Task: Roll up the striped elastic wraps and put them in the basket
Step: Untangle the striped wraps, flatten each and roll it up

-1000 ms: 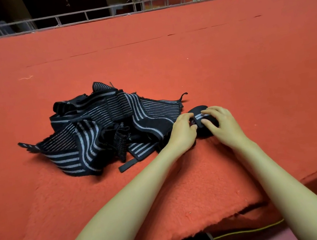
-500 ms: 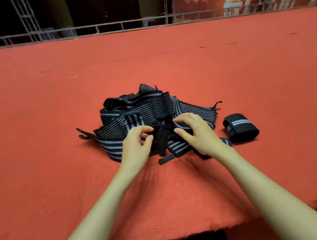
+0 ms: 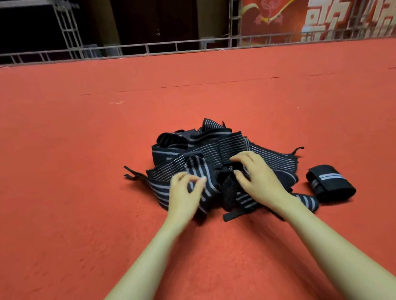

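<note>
1. Large white Chinese characters run across a red banner [image 3: 339, 8] at the far right of the room; they are partly cut off by metal framing and the picture's edge, and a yellow ribbon motif and a faint emblem sit to their left.
2. A table [image 3: 44, 168] covered in red-orange felt fills the view, edged at the back by a low metal truss rail [image 3: 130, 51], with a dark doorway beyond.
3. One tangled pile of striped elastic wraps [image 3: 216, 147], black with grey stripes, lies at the table's centre; the number of loose wraps in it cannot be told.
4. One rolled wrap [image 3: 330, 182] rests on the felt just right of the pile.
5. Two bare hands work the near edge of the pile: the left hand [image 3: 185, 198] has its grip pinched on a broad-striped strip, while the right hand [image 3: 260, 179] has fingers curled into the dark folds, though whether its grip is closed on anything cannot be told.
</note>
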{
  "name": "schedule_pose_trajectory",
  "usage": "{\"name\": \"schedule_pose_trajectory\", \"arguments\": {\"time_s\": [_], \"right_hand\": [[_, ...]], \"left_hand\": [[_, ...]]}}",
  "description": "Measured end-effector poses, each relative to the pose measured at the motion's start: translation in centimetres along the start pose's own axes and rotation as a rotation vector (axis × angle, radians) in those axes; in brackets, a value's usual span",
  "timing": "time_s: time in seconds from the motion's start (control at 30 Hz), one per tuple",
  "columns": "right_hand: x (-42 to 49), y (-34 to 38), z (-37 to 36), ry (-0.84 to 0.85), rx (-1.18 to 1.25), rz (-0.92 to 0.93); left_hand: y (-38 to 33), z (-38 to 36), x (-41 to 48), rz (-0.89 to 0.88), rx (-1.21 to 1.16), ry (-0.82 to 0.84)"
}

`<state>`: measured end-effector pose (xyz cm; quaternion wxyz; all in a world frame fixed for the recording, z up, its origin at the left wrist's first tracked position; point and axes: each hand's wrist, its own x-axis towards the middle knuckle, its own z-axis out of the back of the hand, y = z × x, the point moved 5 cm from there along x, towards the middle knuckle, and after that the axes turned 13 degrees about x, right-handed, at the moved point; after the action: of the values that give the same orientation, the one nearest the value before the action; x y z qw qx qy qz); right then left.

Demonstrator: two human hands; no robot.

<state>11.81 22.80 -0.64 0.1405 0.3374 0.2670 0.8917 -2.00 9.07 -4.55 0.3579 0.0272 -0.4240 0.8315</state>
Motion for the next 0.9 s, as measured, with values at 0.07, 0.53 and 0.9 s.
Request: {"name": "schedule_pose_trajectory", "arguments": {"time_s": [0.07,0.53,0.9], "right_hand": [[0.9,1.1,-0.7,0.061,0.070,0.010],[7.5,-0.5,-6.2,0.517,0.036,-0.179],[7.4,-2.2,-9.1,0.664,-0.051,-0.204]], "left_hand": [[0.1,0.6,1.4,0.068,-0.018,-0.092],[-0.9,1.8,5.5,-0.152,0.118,0.036],[-0.5,5.8,0.1,-0.367,-0.067,-0.006]]}}
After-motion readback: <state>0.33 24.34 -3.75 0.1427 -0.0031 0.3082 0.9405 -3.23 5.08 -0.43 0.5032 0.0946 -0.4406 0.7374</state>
